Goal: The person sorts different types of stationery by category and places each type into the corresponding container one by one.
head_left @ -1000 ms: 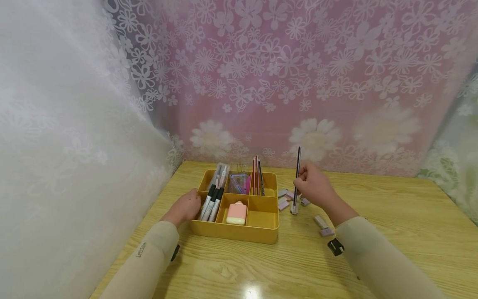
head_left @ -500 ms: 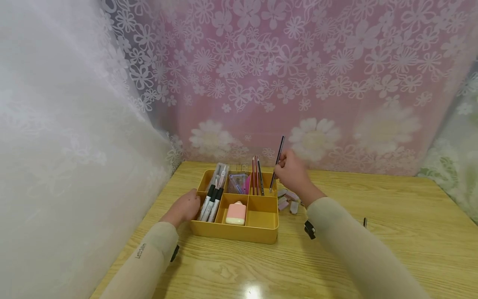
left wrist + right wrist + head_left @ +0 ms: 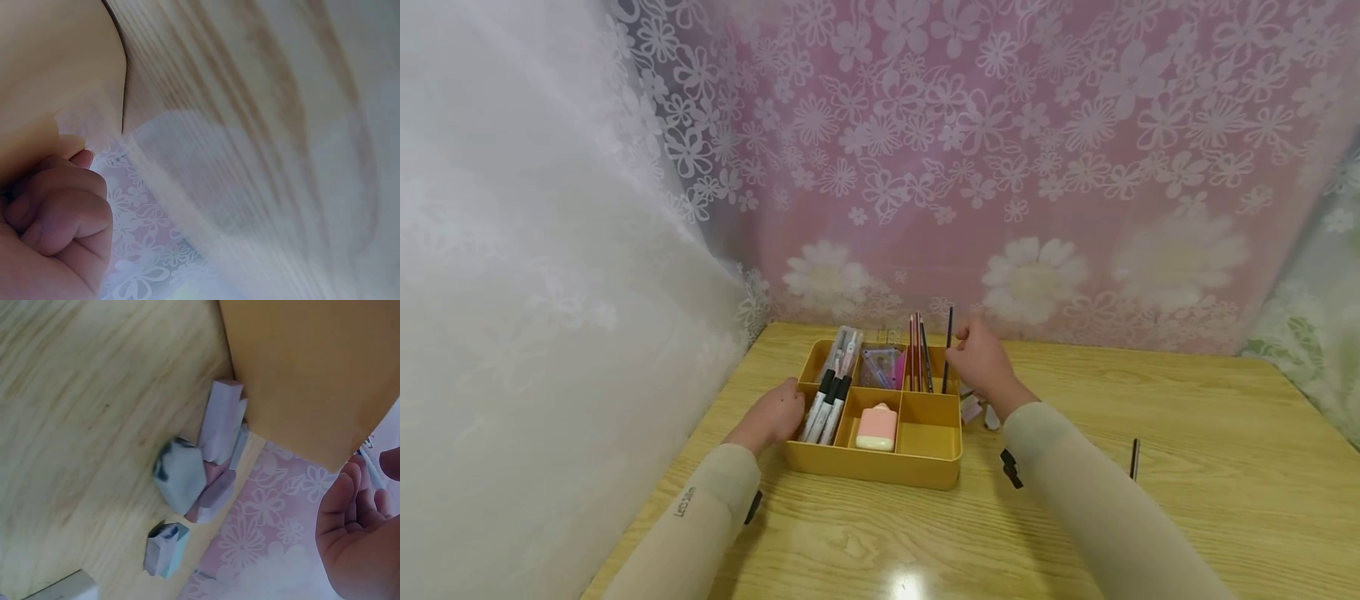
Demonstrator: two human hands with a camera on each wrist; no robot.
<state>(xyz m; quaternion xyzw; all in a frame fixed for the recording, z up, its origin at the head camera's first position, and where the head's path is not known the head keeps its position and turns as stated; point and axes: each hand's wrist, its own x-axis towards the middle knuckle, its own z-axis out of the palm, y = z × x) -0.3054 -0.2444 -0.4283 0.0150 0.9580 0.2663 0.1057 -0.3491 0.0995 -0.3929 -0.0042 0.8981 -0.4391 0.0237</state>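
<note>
A yellow desk organizer (image 3: 872,468) with several compartments stands on the table. My left hand (image 3: 772,414) grips its left wall; in the left wrist view the fingers curl at the edge of the organizer (image 3: 62,56). Just beyond the back right compartment is my right hand (image 3: 983,364), beside a dark pencil (image 3: 948,350) that stands in that compartment, leaning near its right wall. The right wrist view shows a gap between thumb and fingers (image 3: 350,494). Several other pencils (image 3: 919,354) stand at the left of the same compartment.
Markers (image 3: 824,408), a pink and cream bottle-shaped item (image 3: 876,427) and a clear case of purple set squares (image 3: 880,367) fill other compartments. Several erasers (image 3: 181,475) lie right of the organizer. A dark stick-like item (image 3: 1135,458) lies further right. A flowered curtain (image 3: 1000,167) hangs behind.
My right hand has carried the dark pencil left and down into the back right compartment, and its fingers have come apart from it. The left hand has stayed on the organizer.
</note>
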